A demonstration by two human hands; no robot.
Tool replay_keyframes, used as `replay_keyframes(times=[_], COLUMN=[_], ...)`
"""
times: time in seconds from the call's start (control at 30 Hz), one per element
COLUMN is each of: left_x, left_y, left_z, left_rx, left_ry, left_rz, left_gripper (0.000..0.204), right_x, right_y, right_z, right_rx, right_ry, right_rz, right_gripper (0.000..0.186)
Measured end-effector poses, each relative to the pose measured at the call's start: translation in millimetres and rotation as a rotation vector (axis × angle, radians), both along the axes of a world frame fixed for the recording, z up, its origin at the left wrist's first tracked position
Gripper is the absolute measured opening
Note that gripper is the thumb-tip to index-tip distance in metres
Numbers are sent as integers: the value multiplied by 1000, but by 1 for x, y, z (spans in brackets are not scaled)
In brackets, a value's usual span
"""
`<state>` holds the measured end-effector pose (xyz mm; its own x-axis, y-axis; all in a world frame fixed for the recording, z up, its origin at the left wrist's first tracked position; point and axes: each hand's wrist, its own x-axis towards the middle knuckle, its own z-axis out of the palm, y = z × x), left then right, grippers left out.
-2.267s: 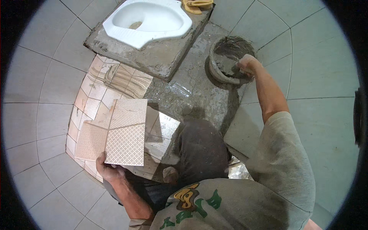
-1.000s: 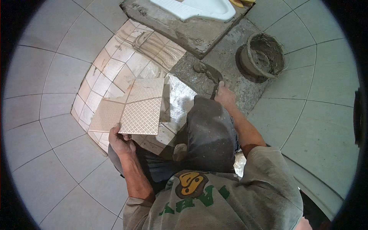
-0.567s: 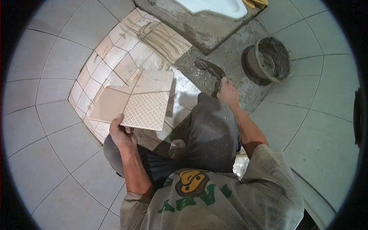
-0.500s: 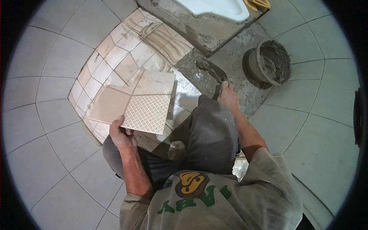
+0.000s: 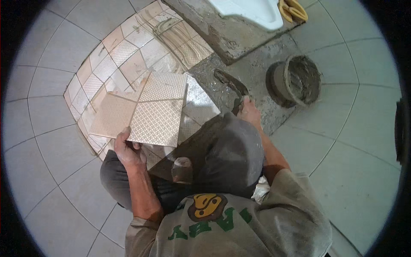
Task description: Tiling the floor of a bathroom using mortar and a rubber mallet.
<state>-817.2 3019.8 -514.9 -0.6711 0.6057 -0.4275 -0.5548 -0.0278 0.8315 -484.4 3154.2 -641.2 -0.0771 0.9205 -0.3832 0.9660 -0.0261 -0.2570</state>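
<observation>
My left hand (image 5: 130,152) grips the near edge of a square floor tile (image 5: 156,121), thumb on top and fingers beneath. The tile has a patchwork of beige and white textured squares and is held tilted over the tiled floor (image 5: 150,51), which bears grey mortar streaks at its far end. Past my right knee, my right hand (image 5: 250,113) is closed round the handle of a trowel (image 5: 233,82). Grey mortar clings to its blade, which is over wet mortar on the bare floor; whether it touches is unclear.
A mortar-crusted bucket (image 5: 285,81) stands right of the trowel. At the far side are a raised cement ledge (image 5: 235,45), a white squat pan (image 5: 252,12) and yellow items (image 5: 293,10), perhaps slippers. Grey tiled walls (image 5: 55,124) rise on both sides.
The whole view has shifted slightly. Both hands keep their holds on the tile and the trowel, with only slight movement.
</observation>
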Motion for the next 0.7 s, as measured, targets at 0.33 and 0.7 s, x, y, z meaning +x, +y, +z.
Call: replay_keyframes(times=[0.33,0.7], left_x=[6,12], left_y=[-4,-5], left_z=[-2,1], left_rx=[15,-54], left_ry=[-17,93], left_rz=[47,79], left_gripper=[18,21], right_x=[2,33], right_y=[11,18], right_z=[2,2], right_rx=[47,-25], right_ry=[-45,86], right_rz=[21,-91], right_gripper=[29,37])
